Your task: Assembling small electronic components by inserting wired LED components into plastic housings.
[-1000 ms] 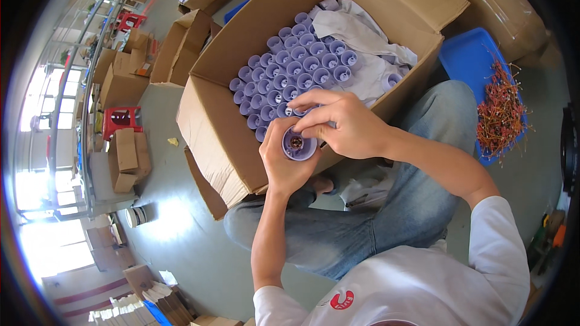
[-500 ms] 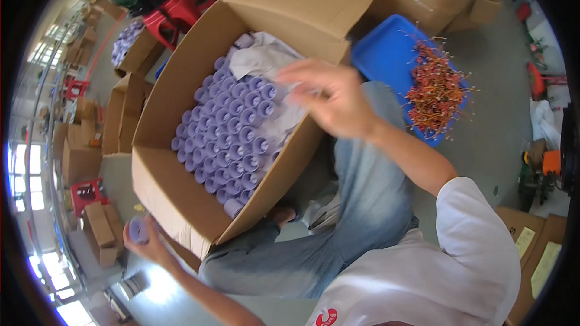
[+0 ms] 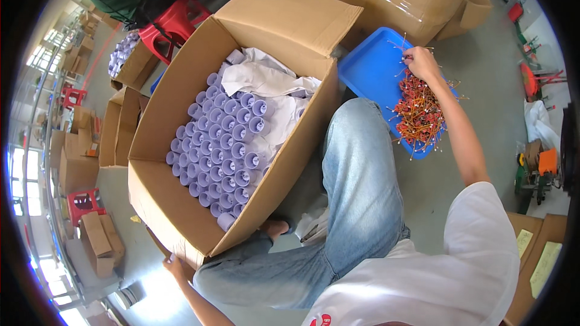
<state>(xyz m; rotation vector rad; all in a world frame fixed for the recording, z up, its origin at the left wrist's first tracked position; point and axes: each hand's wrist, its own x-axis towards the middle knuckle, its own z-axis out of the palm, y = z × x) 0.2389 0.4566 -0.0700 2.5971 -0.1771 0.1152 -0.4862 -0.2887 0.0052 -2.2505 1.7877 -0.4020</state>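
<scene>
My right hand point(image 3: 422, 64) is over the blue tray point(image 3: 368, 54), its fingers pinched on thin wires drawn from the top of a tangled heap of red and orange wires point(image 3: 418, 111) with small pale ends. At the lower left, my left hand point(image 3: 173, 264) is by the near corner of the large cardboard box point(image 3: 158, 190). Its fingers are partly hidden there, and no cup shows in it. Rows of lilac plastic cups point(image 3: 216, 152) fill much of the box, with small white parts inside many. Crumpled white sheeting point(image 3: 260, 78) covers some of them.
A taped carton point(image 3: 399, 0) stands behind the tray. A red stool point(image 3: 175, 27), with a person in dark green seated close by, is beyond the box. Smaller open cartons point(image 3: 121, 127) stand at left. My bent knee point(image 3: 362, 139) is between box and tray.
My right hand has swung from above the box to the wires in the tray. My left hand has moved down toward the box corner, and the lilac cup it held is out of sight.
</scene>
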